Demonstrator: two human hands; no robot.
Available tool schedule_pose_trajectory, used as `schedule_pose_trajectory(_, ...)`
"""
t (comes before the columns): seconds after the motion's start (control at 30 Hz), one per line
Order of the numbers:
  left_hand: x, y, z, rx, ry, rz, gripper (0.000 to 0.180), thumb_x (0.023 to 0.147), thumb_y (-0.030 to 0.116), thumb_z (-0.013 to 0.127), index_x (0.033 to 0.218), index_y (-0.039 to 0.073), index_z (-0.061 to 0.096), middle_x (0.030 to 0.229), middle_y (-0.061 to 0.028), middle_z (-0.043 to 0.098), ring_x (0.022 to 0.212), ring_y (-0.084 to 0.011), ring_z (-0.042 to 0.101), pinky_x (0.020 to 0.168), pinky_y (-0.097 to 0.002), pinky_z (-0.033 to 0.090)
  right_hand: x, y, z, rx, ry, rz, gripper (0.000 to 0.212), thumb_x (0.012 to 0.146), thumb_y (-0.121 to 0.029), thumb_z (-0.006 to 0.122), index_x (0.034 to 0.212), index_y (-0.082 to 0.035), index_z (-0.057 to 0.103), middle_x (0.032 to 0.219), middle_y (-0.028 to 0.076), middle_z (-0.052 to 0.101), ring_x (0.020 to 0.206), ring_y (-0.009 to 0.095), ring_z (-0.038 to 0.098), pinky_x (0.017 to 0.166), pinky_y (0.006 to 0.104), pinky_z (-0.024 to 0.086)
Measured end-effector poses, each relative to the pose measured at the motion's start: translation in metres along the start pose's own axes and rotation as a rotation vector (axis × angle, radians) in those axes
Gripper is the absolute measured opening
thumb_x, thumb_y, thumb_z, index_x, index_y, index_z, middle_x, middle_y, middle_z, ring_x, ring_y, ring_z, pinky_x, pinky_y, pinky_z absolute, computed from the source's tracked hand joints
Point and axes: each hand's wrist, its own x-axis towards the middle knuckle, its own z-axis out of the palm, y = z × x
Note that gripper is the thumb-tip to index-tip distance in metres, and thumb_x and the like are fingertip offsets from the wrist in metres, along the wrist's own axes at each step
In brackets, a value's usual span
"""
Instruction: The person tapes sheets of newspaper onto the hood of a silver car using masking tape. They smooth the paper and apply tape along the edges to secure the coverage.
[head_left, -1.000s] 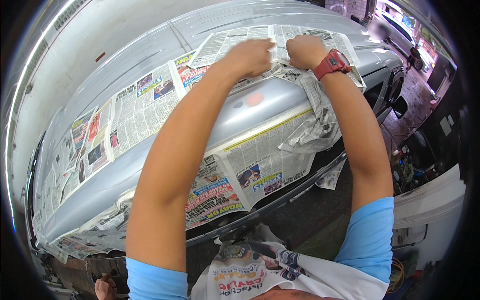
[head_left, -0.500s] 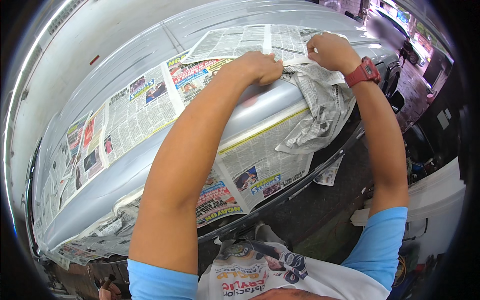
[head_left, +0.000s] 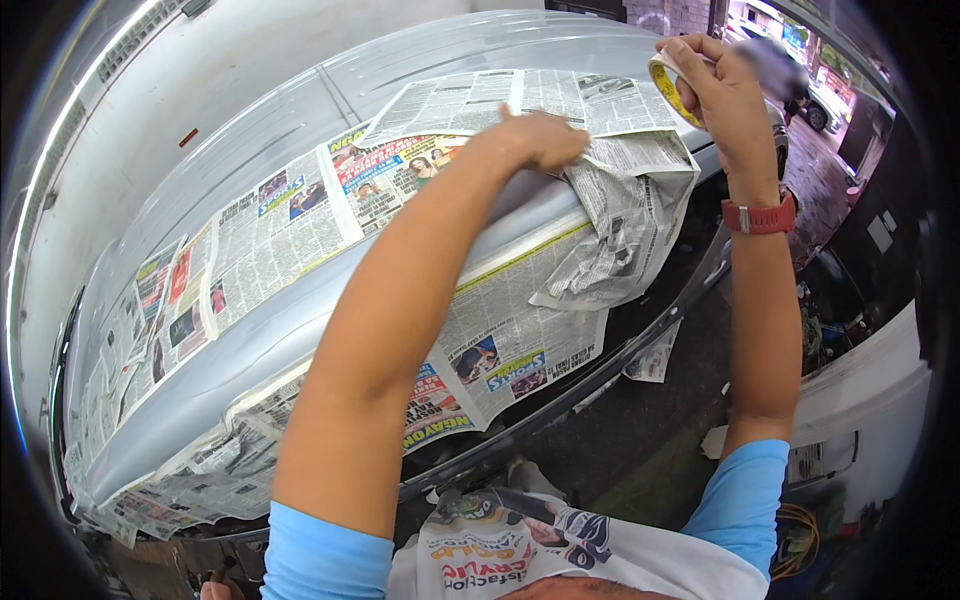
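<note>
Sheets of newspaper (head_left: 290, 205) lie along a silver-grey car panel (head_left: 270, 310), leaving a bare strip of it showing. My left hand (head_left: 545, 140) rests palm down at the near edge of an upper newspaper sheet (head_left: 460, 103). Its fingers look spread; the thumb side is partly hidden. Beside it, a crumpled newspaper piece (head_left: 625, 225) drapes over the panel's corner. My right hand (head_left: 715, 85) is raised above the sheet's right end, gripping a roll of masking tape (head_left: 662, 84) with a yellow inner core.
More newspaper (head_left: 525, 340) hangs down the near side, above a dark trim edge (head_left: 560, 420). A loose paper piece (head_left: 655, 355) hangs lower right. A white wall (head_left: 240, 90) stands at the left. A person and a parked vehicle (head_left: 825, 105) are at the far right.
My right hand has lifted off the newspaper, up and to the right, and the tape roll now shows in it. My left hand has shifted slightly right and its fingers have loosened.
</note>
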Motion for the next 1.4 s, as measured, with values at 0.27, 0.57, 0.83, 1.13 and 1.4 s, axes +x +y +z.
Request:
schedule_pose_trajectory(0.27,-0.017,-0.007,0.004,-0.792,0.454,0.088,0.065,0.114,0.058,0.053,0.146,0.006,0.075,0.130,-0.0193,0.081,0.125,-0.0313,0.074,0.111,-0.0458,0.055,-0.016,0.002,0.035,0.011,-0.161,-0.060,0.052,0.113,-0.025,0.065,0.157,0.000,0.056,0.075,-0.005,0.057,0.068,0.004,0.045,0.062,0.0242,0.037)
schedule_pose_trajectory(0.57,-0.072,-0.044,-0.101,-0.905,0.673,0.191,0.019,0.105,0.022,0.081,0.108,0.004,0.077,0.092,-0.0059,0.078,0.088,-0.0144,0.067,0.082,-0.0288,0.053,-0.003,-0.044,0.090,0.398,-0.348,-0.071,0.056,0.116,-0.013,0.060,0.165,0.003,0.037,0.084,0.009,0.071,0.071,0.013,0.063,0.068,0.0256,0.053)
schedule_pose_trajectory(0.83,-0.111,-0.037,-0.130,-0.464,1.015,0.119,0.018,0.109,0.016,0.071,0.108,-0.001,0.076,0.102,-0.0177,0.081,0.092,-0.0225,0.075,0.088,-0.0370,0.060,-0.004,-0.020,0.123,-0.085,-0.170,-0.447,0.039,0.115,-0.023,0.065,0.148,-0.004,0.057,0.082,0.009,0.073,0.067,0.019,0.070,0.061,0.0326,0.053)
schedule_pose_trajectory(1.13,-0.072,-0.259,-0.058,-0.059,0.704,-0.492,0.041,0.090,0.044,0.090,0.110,0.010,0.082,0.109,-0.0100,0.085,0.105,-0.0287,0.081,0.095,-0.0422,0.061,-0.087,0.047,0.088,-0.162,0.467,-0.477,0.027,0.115,-0.010,0.064,0.131,0.010,0.071,0.113,0.019,0.076,0.091,0.024,0.078,0.091,0.0360,0.057)
schedule_pose_trajectory(1.4,-0.019,-0.310,-0.020,-0.076,0.590,-0.546,0.043,0.086,0.037,0.095,0.113,0.006,0.080,0.109,-0.0120,0.084,0.103,-0.0275,0.080,0.094,-0.0406,0.061,-0.359,0.154,0.001,-0.392,0.660,-0.187,0.048,0.118,-0.012,0.055,0.158,0.003,0.033,0.141,0.030,0.061,0.118,0.036,0.071,0.109,0.0495,0.060)
